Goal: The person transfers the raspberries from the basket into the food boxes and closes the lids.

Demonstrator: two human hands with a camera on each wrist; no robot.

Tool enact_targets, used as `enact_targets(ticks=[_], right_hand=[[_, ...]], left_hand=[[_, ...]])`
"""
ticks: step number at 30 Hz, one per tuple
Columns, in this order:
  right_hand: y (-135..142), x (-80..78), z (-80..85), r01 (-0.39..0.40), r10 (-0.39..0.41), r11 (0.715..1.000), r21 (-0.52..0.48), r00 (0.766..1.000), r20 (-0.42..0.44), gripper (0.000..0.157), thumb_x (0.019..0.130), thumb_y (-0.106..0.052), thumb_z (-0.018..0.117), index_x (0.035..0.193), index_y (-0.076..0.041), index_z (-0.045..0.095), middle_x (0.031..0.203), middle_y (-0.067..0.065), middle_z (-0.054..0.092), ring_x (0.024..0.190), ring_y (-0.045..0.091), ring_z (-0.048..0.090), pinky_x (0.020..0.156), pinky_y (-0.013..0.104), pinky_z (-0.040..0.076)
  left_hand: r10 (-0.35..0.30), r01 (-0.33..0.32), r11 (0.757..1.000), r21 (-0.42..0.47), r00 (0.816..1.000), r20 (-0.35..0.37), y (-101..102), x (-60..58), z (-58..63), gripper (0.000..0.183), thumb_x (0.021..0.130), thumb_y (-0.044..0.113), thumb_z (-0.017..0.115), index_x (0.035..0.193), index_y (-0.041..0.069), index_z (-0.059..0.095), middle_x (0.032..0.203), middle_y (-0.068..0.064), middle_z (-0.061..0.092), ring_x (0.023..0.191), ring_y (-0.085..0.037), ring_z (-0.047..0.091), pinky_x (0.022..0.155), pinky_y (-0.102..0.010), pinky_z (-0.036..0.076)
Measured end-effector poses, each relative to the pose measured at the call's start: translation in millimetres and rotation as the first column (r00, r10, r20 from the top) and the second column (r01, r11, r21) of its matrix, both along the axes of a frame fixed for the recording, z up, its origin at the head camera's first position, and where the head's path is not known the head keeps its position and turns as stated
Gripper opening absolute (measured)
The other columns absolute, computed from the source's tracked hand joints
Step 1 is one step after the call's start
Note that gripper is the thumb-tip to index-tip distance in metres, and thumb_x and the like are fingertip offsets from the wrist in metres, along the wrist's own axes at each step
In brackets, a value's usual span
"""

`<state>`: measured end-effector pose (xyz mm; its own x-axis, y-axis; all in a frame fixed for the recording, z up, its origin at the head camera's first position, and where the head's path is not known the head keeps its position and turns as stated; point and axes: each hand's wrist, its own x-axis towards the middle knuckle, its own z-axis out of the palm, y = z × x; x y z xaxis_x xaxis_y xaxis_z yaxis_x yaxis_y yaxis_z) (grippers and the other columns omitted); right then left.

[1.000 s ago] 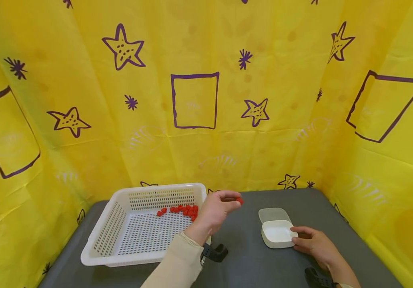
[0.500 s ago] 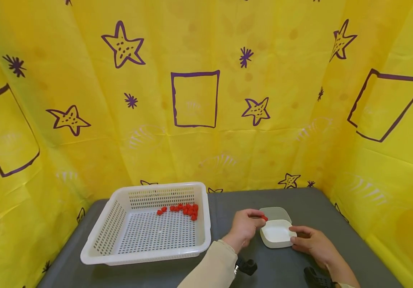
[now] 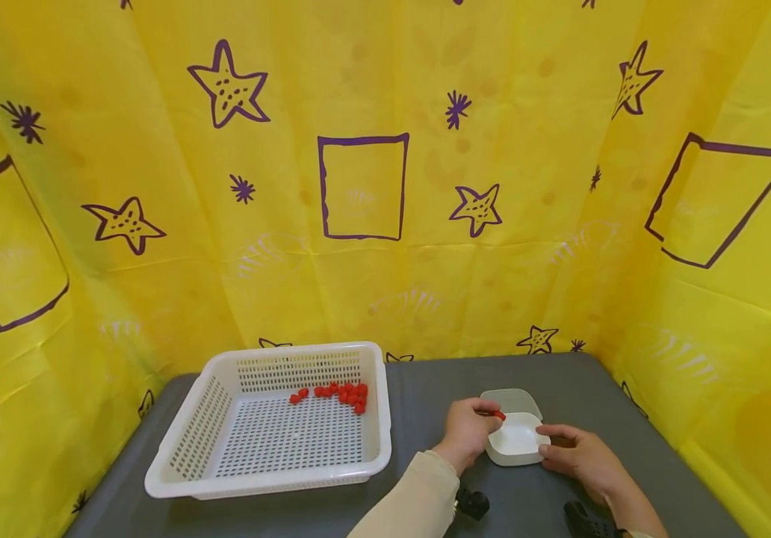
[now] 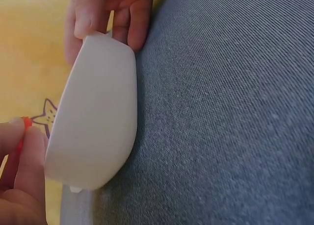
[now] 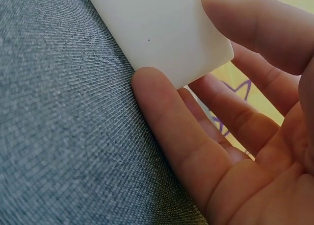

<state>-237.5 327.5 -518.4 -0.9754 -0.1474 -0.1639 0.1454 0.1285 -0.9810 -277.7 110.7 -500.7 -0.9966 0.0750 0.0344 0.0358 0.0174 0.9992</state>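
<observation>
My left hand (image 3: 468, 432) pinches a small red piece (image 3: 500, 415) between thumb and fingertips, at the left rim of a small white box (image 3: 518, 437). In the left wrist view, the red piece (image 4: 26, 122) shows only partly between the fingertips. The box stands open on the table, its translucent lid (image 3: 512, 401) lying back behind it. From the other side my right hand (image 3: 577, 457) holds the box's right edge. Its thumb and fingers lie about one corner of the box (image 5: 162, 38) in the right wrist view. The visible inside of the box is bare white.
A large white slotted basket (image 3: 377, 448) stands on the left of the grey table (image 3: 426, 388). Several red pieces (image 3: 348, 393) lie in its back right part. Behind and beside the table hangs a yellow patterned curtain (image 3: 358, 299).
My left hand has moved right and down from beside the basket to the box, carrying the red piece. The right hand stays at the box's edge.
</observation>
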Motion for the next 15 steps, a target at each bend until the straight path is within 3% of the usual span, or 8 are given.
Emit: enact_targets(ticks=[8,15], right_hand=[[-1.0,0.8,1.1,0.001,-0.001,1.0,0.014,1.0,-0.004,0.051,0.091,-0.011,0.074,0.132,0.013,0.054,0.131,0.027,0.053,0.102,0.027,0.064,0.087,0.041,0.056],[0.5,0.5,-0.7,-0.015,0.015,1.0,0.009,1.0,-0.014,0.054,0.091,-0.012,0.075,0.132,0.014,0.053,0.13,0.026,0.054,0.103,0.027,0.064,0.087,0.04,0.055]], left_hand=[[0.012,-0.015,0.997,-0.07,0.999,-0.05,6.1,-1.6,-0.7,0.017,0.079,-0.011,0.074,0.093,-0.002,0.076,0.075,0.004,0.065,0.068,-0.01,0.063,0.064,-0.025,0.055],[0.02,-0.023,0.996,-0.085,0.999,-0.033,7.8,-2.4,1.3,0.016,0.079,-0.009,0.076,0.091,0.002,0.076,0.075,0.005,0.065,0.068,-0.01,0.062,0.062,-0.025,0.054]])
